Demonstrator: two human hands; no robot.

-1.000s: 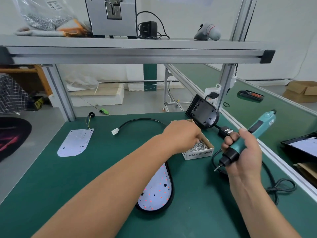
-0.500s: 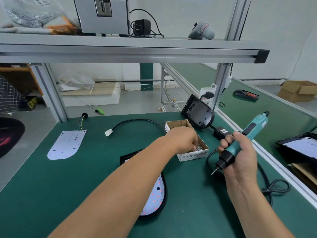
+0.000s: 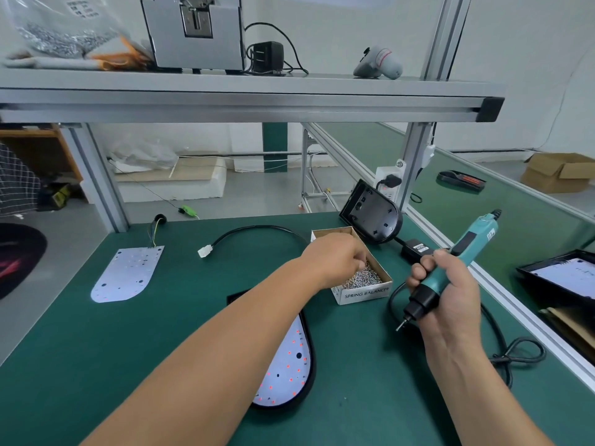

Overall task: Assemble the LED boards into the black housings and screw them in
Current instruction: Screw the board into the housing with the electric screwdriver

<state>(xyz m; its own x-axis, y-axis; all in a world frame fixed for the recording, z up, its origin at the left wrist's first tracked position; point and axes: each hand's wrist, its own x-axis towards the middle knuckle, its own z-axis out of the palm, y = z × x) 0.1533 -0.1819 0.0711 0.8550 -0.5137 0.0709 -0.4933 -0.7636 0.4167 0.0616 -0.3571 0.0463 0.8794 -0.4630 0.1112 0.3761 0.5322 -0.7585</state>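
1. Green bench mat (image 3: 128,365) ends at an aluminium rail (image 3: 502,294) on the right; open mat surrounds the loose LED board (image 3: 127,273) far left.
2. Left hand (image 3: 338,259) dips into the screw box (image 3: 363,292), fingers bunched on the screws (image 3: 363,278); whether they pinch one cannot be told.
3. Right hand (image 3: 450,294) wraps the electric screwdriver (image 3: 473,239), bit tilted down-left.
4. Black housing (image 3: 310,365) holding its fitted board (image 3: 286,371) lies near, under the left forearm.

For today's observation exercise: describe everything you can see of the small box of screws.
The small box is open-topped, white outside and brown cardboard inside, with SPRING BALANCE printed on its near side. It lies flat on the green table and holds small silver screws. The left hand reaches into it, fingers curled down onto the screws.
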